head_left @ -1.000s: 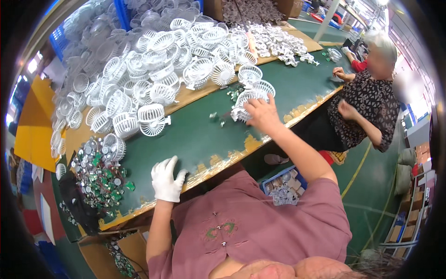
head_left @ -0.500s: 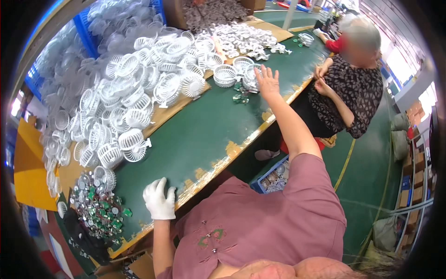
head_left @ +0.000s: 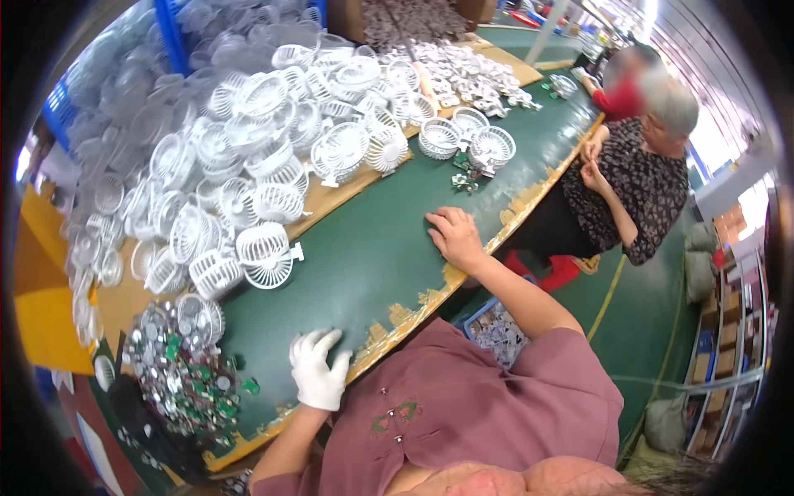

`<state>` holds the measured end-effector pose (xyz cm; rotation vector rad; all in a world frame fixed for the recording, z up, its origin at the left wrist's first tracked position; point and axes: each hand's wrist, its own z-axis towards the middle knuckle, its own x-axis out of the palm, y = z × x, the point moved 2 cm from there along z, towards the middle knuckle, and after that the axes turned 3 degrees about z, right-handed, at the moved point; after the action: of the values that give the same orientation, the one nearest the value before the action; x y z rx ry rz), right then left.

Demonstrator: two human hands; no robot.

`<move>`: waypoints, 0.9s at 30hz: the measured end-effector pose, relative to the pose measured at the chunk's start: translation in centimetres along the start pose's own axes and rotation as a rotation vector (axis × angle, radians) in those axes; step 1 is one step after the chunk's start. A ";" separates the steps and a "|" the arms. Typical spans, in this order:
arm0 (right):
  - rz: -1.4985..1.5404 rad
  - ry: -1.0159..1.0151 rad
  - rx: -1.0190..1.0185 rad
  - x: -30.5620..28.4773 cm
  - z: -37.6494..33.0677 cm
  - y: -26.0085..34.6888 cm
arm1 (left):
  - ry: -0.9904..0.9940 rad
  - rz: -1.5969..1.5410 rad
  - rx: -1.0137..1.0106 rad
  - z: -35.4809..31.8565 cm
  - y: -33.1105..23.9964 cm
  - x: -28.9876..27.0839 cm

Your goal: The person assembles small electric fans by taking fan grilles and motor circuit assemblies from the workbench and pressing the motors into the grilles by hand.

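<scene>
My left hand (head_left: 318,369), in a white glove, rests at the near edge of the green tabletop (head_left: 364,264) with thumb and fingers apart and nothing in it. Bare, my right hand (head_left: 456,236) lies lightly bent on the green surface, also with nothing visible in it. Beyond it stand several white round plastic cages (head_left: 491,147), slatted like small fan guards. Small green circuit boards with wires (head_left: 466,175) lie just below these cages. To the left of my gloved hand is a heap of green boards and silvery round parts (head_left: 186,372).
A big pile of white slatted cages (head_left: 256,157) covers the left and far table. Small white plastic parts (head_left: 463,74) are heaped farther back. A seated co-worker (head_left: 628,174) is at the right along the worn table edge (head_left: 546,186). Under the table stands a blue crate (head_left: 496,331).
My right hand has drawn back from the white cages to the tabletop nearer me. My left hand stays by the edge, fingers still apart. The whole view has shifted slightly.
</scene>
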<state>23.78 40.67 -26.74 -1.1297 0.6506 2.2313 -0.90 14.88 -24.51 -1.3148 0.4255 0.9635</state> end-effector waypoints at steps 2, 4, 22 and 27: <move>0.056 0.015 0.023 0.0 0.1 -0.2 | 0.023 -0.086 0.017 0.0 0.0 -0.8; 0.035 0.025 0.043 -0.3 -0.1 -0.1 | 0.012 -0.188 0.028 0.1 0.0 -1.1; -0.011 0.008 -0.044 1.0 0.0 0.9 | -0.055 -0.146 -0.018 0.2 -0.2 -0.8; 0.263 0.117 -0.205 2.7 1.9 8.0 | -0.148 -0.230 -0.142 -1.0 0.4 -0.9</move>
<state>16.09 36.69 -26.62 -1.3514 0.6614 2.5151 -1.45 13.58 -24.32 -1.3758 0.0904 0.9023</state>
